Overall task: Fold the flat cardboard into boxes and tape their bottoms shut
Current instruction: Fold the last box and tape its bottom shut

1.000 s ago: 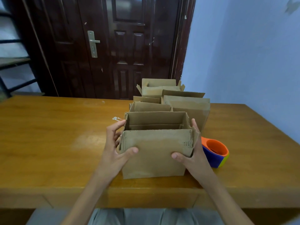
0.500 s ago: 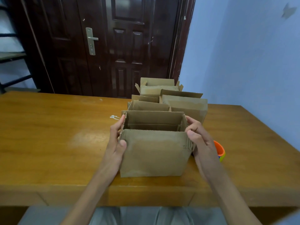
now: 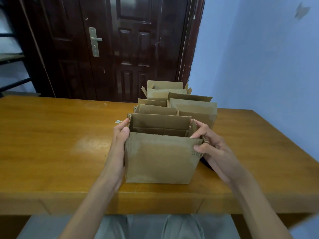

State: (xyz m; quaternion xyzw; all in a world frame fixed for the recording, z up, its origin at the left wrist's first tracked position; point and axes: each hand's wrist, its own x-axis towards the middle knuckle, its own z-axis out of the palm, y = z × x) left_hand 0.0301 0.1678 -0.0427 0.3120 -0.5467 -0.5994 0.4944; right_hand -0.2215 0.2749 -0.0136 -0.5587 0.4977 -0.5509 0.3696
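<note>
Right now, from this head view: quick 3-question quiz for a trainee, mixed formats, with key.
1. True or false: the nearest box stands upright on the table with its top open.
2. Multiple choice: where does the right hand have its grip? A) on the door handle B) at the near box's top right corner C) flat on the table
3. Fill in: the left hand holds the near box's ____ side.

Key: 1 true; 2 B; 3 left.
</note>
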